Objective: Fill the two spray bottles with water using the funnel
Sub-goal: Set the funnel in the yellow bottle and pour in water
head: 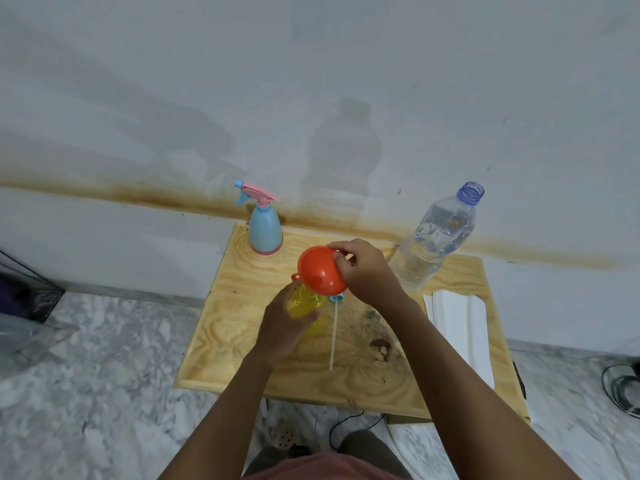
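A yellow see-through spray bottle (306, 303) stands in the middle of the wooden table (242, 327), its top off. My left hand (284, 327) is wrapped around its body. An orange funnel (320, 270) sits tilted in the bottle's neck, and my right hand (363, 268) pinches the funnel's far rim. The removed spray head (336, 298), blue with a long white tube (333, 336), lies on the table just right of the bottle. A blue spray bottle (265, 230) with a pink trigger head stands at the back left. An uncapped clear water bottle (434, 237), partly full, stands at the back right.
A white flat slab (460, 327) lies along the table's right side. The wall rises directly behind the table. A dark knot stain (380, 348) marks the wood. Black cables (620, 386) lie on the marble floor at right, and a dark box (24, 289) sits at left.
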Available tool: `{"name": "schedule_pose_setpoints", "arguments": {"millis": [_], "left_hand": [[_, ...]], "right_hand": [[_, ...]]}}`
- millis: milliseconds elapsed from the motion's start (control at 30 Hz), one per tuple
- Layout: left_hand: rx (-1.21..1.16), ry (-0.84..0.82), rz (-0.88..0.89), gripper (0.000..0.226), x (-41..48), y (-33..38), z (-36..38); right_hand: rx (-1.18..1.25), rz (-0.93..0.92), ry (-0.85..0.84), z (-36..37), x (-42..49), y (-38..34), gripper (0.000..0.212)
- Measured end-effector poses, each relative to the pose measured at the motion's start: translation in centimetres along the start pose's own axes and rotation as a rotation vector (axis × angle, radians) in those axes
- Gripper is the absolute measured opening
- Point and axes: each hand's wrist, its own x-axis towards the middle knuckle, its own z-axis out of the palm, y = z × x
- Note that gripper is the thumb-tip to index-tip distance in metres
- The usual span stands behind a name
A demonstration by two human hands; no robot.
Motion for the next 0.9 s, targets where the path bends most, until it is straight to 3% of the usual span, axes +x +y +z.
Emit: {"name": "schedule_pose_setpoints", "arguments": {"millis": [433, 567, 667, 800, 900], "left_hand": [[0.027, -0.020, 0.066, 0.074, 0.3, -0.1, -0.4], [-0.042, -0.057, 0.101, 0.057, 0.4, 0.0, -2.4], [-0.154, -0.001, 0.021, 0.042, 0.3, 0.9, -4.1], [-0.255, 0.129, -0.053, 0.030, 0.0, 3.2, -4.9], [-0.154, 0.175, 0.006, 0.027, -0.2, 4.9, -4.4]], "right_hand": [[-0.012, 0.039, 0.020, 1.7, -0.6, 0.8, 0.030], [0.045, 0.047, 0.010, 1.4, -0.7, 1.0, 0.030], [0.088, 0.044, 0.016, 1.1, -1.0, 1.2, 0.029], [0.136, -0.010, 0.187, 0.3, -2.0, 1.7, 0.025], [0.137, -0.019, 0.403, -0.8, -3.3, 2.7, 0.020]]}}
